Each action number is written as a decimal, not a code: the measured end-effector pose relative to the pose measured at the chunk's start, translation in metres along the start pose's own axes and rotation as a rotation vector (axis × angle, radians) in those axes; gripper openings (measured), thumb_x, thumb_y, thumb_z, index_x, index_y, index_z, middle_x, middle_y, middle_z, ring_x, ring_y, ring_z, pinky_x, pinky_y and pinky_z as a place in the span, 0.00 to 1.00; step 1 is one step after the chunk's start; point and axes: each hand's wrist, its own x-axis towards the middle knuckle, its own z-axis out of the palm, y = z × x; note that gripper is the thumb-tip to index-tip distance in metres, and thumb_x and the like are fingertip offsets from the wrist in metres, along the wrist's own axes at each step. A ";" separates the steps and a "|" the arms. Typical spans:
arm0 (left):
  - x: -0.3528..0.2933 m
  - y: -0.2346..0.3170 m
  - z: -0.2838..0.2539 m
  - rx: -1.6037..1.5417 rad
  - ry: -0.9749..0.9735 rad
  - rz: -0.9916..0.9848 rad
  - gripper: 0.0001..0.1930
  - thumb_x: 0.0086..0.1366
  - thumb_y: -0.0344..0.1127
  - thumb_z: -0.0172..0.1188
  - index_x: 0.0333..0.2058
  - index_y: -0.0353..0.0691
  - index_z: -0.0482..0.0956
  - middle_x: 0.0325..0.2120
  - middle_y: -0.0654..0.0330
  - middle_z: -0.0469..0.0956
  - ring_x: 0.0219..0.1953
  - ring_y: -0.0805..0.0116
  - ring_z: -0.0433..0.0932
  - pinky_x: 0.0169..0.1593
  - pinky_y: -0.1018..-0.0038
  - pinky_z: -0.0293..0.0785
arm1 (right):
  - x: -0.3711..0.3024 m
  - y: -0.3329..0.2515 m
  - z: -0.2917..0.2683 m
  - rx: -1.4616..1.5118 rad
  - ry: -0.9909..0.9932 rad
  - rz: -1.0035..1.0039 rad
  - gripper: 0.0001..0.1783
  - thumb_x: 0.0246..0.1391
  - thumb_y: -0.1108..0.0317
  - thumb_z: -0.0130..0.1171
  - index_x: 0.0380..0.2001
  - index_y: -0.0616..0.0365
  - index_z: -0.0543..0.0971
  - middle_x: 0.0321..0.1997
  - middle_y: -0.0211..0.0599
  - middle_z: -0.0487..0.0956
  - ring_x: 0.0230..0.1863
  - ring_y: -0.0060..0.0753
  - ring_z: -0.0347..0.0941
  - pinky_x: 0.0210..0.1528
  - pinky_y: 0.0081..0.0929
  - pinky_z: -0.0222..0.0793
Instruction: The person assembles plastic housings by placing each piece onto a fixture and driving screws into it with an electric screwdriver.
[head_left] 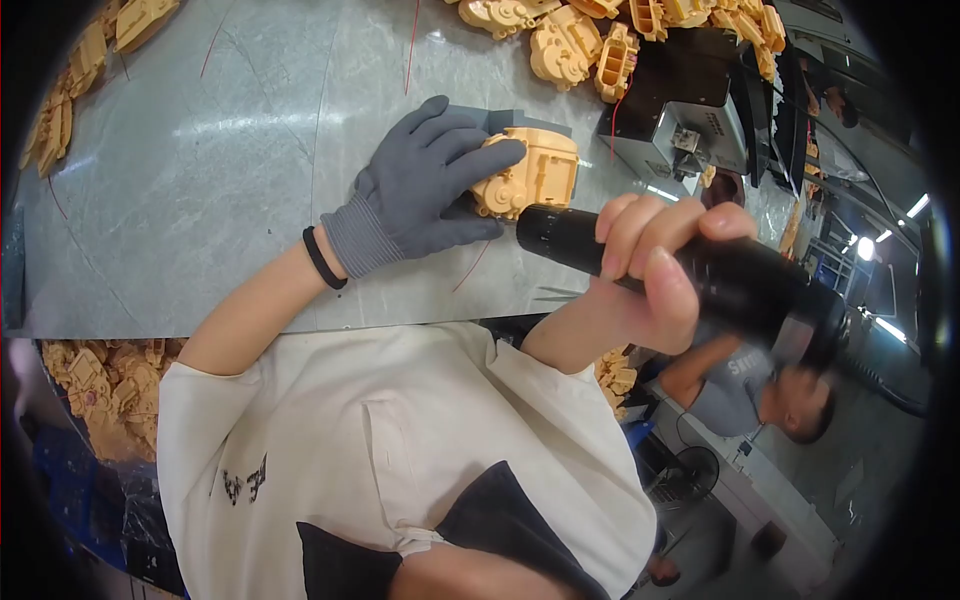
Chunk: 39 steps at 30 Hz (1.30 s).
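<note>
We see a tan plastic housing (pixel 530 172) lying on the grey metal tabletop (pixel 230 170), toward the far right of the bare area, partly resting on a small grey block (pixel 500 120) that shows behind it. The left hand (pixel 425 185), in a grey knit glove, lies over the left part of the housing, its fingers spread a little and curled onto the piece, the fingertips pressing its top edge and the thumb under its near side. A black band (pixel 322 258) sits on that wrist.

Just to the right and nearer, the bare right hand (pixel 655 270) is wrapped tightly round a black power screwdriver (pixel 690 270), fingers closed together on the barrel. The tool's front end meets the near right edge of the housing; we cannot tell whether a bit touches it.

A thin red wire (pixel 470 268) lies on the table near the housing. Further off, a heap of similar tan parts (pixel 600 40) runs along the far edge, beside a grey metal machine (pixel 680 130) at the far right. More tan pieces (pixel 70 80) lie at the far left, and a bin of them (pixel 100 390) sits below the table on the near left. Another person (pixel 745 385) bends at the near right.
</note>
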 end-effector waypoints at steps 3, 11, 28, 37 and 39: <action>0.001 0.000 0.002 0.001 0.010 -0.014 0.34 0.45 0.50 0.65 0.51 0.47 0.68 0.40 0.59 0.71 0.46 0.60 0.69 0.59 0.56 0.59 | 0.002 0.001 0.000 -0.036 -0.001 -0.049 0.24 0.41 0.82 0.50 0.45 0.61 0.59 0.19 0.38 0.68 0.15 0.32 0.64 0.21 0.31 0.63; 0.001 0.001 0.004 0.002 0.032 -0.020 0.33 0.46 0.51 0.64 0.51 0.46 0.67 0.39 0.60 0.72 0.45 0.61 0.70 0.58 0.55 0.59 | -0.001 0.007 0.013 -0.073 0.064 -0.035 0.23 0.40 0.82 0.52 0.42 0.61 0.61 0.17 0.37 0.67 0.15 0.30 0.63 0.19 0.30 0.62; 0.002 0.009 0.006 -0.162 0.047 -0.155 0.31 0.42 0.42 0.67 0.48 0.49 0.68 0.32 0.60 0.73 0.41 0.60 0.73 0.60 0.55 0.57 | -0.001 -0.011 -0.005 -0.127 -0.016 0.014 0.23 0.43 0.74 0.49 0.46 0.57 0.63 0.19 0.33 0.65 0.18 0.29 0.63 0.28 0.32 0.59; 0.001 0.009 0.007 -0.117 0.047 -0.136 0.32 0.42 0.42 0.67 0.49 0.48 0.68 0.33 0.60 0.72 0.41 0.61 0.72 0.60 0.55 0.56 | -0.001 -0.010 -0.005 -0.109 -0.112 0.045 0.22 0.44 0.74 0.50 0.46 0.57 0.62 0.19 0.34 0.65 0.18 0.29 0.63 0.27 0.32 0.58; 0.000 0.008 0.007 -0.114 0.049 -0.131 0.32 0.42 0.43 0.67 0.49 0.48 0.68 0.34 0.60 0.72 0.41 0.61 0.72 0.60 0.55 0.56 | 0.001 -0.012 -0.004 -0.125 -0.119 0.053 0.22 0.44 0.74 0.50 0.46 0.57 0.62 0.19 0.34 0.65 0.18 0.29 0.63 0.27 0.32 0.58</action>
